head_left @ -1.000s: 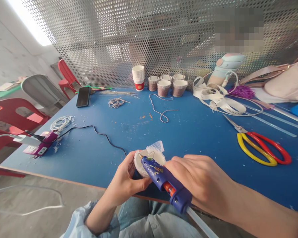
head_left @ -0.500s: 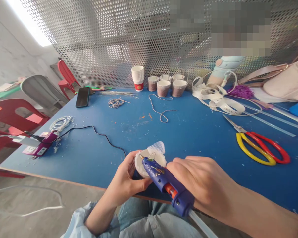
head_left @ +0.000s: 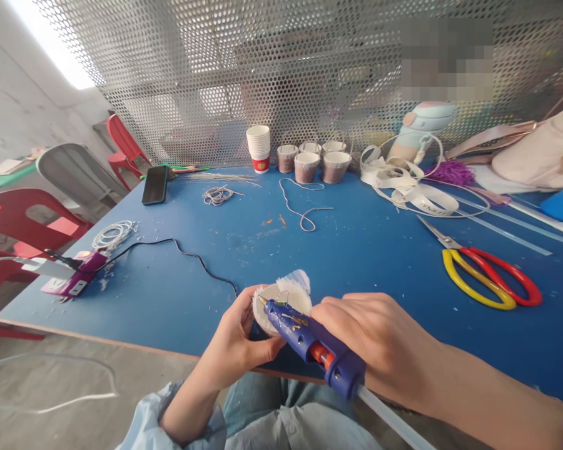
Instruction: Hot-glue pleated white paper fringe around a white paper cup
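Note:
My left hand [head_left: 244,340] is wrapped round a small paper cup [head_left: 274,292], whose open mouth faces up. White lace-like trim runs along the cup's rim, and a loose end of the trim [head_left: 296,281] sticks out at the far side. In my right hand [head_left: 366,331] is a blue glue gun [head_left: 304,334], pointing left. Its metal nozzle is at the near left part of the cup's rim; whether it touches cannot be made out. A clear glue stick [head_left: 389,415] juts from the gun's rear. My right fingertips are hidden behind the gun.
Several twine-wrapped cups [head_left: 306,167] and a stack of paper cups [head_left: 259,150] stand at the back. Scissors [head_left: 478,275] and white ribbon [head_left: 417,194] lie to the right. A black cord [head_left: 187,250] runs from a purple power strip [head_left: 77,281]. A phone [head_left: 155,185] lies at back left.
The view has shifted very slightly. The glue gun has tilted a little, with more of the glue stick showing behind it. Both hands keep their holds.

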Available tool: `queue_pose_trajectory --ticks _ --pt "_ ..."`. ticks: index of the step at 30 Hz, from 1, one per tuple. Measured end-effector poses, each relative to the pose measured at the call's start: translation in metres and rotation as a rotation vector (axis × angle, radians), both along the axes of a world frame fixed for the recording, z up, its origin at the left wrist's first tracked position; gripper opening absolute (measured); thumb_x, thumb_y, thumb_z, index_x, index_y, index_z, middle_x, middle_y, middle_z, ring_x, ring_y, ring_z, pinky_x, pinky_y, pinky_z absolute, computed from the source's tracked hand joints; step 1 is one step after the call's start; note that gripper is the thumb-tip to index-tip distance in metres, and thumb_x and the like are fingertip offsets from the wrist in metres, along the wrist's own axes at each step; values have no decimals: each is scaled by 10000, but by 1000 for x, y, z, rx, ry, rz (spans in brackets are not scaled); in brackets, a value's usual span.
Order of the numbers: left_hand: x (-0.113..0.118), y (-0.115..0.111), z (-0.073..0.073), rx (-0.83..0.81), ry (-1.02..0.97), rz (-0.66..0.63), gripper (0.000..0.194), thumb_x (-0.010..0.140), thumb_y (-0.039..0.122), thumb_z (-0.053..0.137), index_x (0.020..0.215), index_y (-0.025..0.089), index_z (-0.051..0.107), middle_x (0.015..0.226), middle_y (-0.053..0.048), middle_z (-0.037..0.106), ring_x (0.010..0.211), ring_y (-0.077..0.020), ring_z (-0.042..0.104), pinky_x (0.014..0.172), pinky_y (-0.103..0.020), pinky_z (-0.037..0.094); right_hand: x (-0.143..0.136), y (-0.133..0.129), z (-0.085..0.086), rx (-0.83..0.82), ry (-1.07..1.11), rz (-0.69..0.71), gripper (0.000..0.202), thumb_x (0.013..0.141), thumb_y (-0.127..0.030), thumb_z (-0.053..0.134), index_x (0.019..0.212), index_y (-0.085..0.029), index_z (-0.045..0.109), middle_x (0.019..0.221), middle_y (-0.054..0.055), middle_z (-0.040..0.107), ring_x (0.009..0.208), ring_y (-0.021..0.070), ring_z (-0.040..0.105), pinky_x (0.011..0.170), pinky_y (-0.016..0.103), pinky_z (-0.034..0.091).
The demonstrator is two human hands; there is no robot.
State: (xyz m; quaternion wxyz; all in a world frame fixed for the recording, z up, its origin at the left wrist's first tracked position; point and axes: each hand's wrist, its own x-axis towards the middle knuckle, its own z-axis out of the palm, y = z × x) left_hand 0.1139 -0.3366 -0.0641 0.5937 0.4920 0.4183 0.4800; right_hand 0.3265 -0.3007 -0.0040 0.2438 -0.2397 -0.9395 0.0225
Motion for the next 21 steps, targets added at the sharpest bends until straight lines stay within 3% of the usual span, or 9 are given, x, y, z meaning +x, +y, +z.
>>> queue_pose_trajectory --ticks 16,21 --pt "2 0 -1 6 33 31 589 666 263 827 1170 200 529 1138 -76 631 1088 -226 590 959 -308 439 -5 -15 10 199 -72 -159 283 879 -67 378 639 -208 431 518 -34 426 426 107 373 466 269 253" --pt "5 0 -2 14 39 61 610 648 277 836 1163 190 520 1131 -85 620 1081 -240 582 948 -330 438 -7 -24 11 286 -142 -198 291 812 13 423 629 -213 418 536 -21 424 452 127 371 472 291 235"
